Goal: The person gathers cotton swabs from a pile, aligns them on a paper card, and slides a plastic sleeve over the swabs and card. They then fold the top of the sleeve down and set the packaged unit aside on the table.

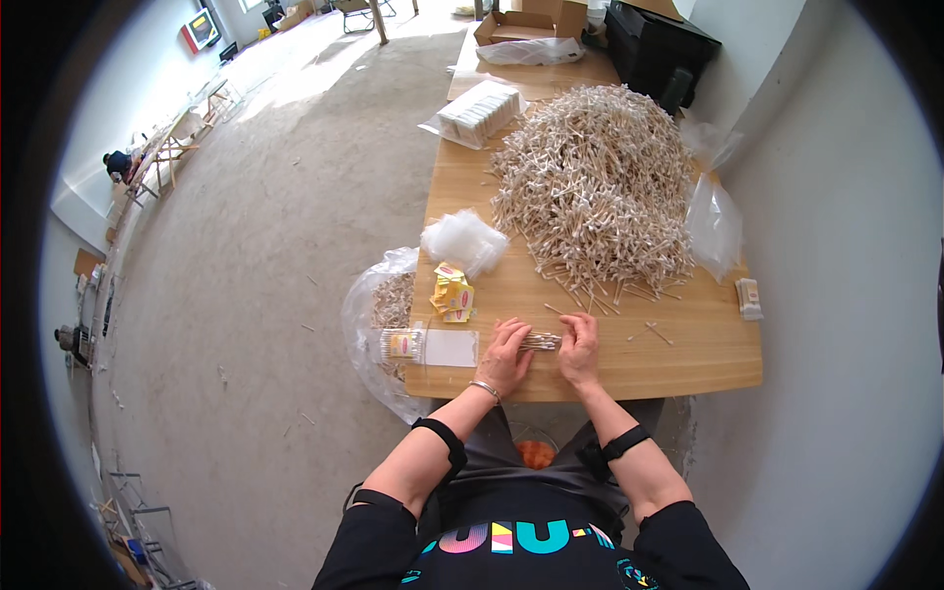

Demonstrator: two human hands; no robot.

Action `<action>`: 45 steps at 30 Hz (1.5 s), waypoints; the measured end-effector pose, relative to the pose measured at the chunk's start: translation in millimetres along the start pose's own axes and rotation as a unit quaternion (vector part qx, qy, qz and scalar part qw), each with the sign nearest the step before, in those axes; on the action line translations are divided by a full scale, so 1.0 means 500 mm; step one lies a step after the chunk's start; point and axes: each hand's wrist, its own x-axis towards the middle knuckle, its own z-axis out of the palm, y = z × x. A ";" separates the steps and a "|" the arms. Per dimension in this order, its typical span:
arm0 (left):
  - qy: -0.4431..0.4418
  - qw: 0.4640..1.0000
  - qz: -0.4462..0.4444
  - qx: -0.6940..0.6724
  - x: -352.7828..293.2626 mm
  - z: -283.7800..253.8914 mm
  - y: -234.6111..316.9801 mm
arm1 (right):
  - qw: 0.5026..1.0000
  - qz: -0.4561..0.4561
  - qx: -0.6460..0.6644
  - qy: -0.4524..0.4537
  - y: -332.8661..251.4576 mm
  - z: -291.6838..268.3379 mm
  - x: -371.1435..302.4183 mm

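Black shirt (492, 568), left hand (503, 361), right hand (579, 352), half-curled, holding swab bundle (541, 341)

The tabletop (629, 379) reads to me as smooth, pale wood with a soft sheen. On the swabs (595, 187) I see matt wooden sticks and fuzzy cotton tips. The bags (462, 243) are thin, glossy plastic; the cards (453, 296) look like smooth paper. I catch a polished metal shine off the bracelet (486, 390), while the shirt (462, 568) is matt cloth. The floor (265, 295) seems dull concrete, though its distant patches are washed out.
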 end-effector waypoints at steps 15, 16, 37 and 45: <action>-0.138 0.962 -0.039 0.231 -0.014 -0.001 0.042 | 0.976 0.094 0.196 0.013 0.027 0.001 -0.023; -0.167 0.954 -0.052 0.245 -0.011 0.000 0.048 | 0.974 0.102 0.203 0.014 0.026 -0.004 -0.022; -0.111 0.990 -0.056 0.070 -0.018 -0.007 0.032 | 0.992 -0.085 -0.053 -0.081 0.002 -0.021 -0.034; 0.077 0.969 -0.128 -0.196 -0.026 -0.002 -0.012 | 0.871 -0.160 -0.359 -0.295 -0.049 0.009 -0.029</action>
